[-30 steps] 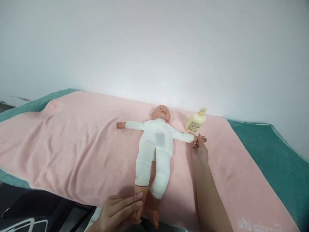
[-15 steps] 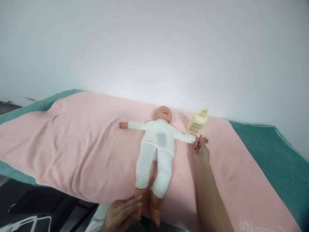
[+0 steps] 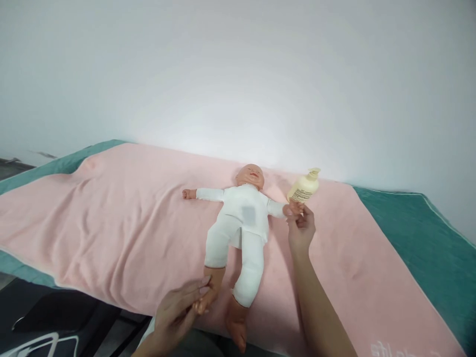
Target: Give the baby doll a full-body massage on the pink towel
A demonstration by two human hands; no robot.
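On its back on the pink blanket (image 3: pixel 156 218) lies a baby doll (image 3: pixel 243 210) with a white cloth body and a grey patch on the belly. My left hand (image 3: pixel 180 307) grips the doll's foot on the left side, fingers round it, and that leg is raised and bent a little. With my right hand (image 3: pixel 302 229) I pinch the doll's hand on the right side, thumb and fingers closed on it. Just behind my right hand stands a pale yellow pump bottle (image 3: pixel 304 186) with print on its front. The doll's other leg lies straight.
Beneath the blanket a green sheet (image 3: pixel 412 223) shows at both sides. A white wall (image 3: pixel 238 74) rises behind the bed. At lower left are a black seat or case (image 3: pixel 55 307) and white cables (image 3: pixel 48 342).
The doll's left-side leg has been pushed up and bent by my left hand. My right hand has brought the doll's hand inward, to the left, and its arm now looks shorter.
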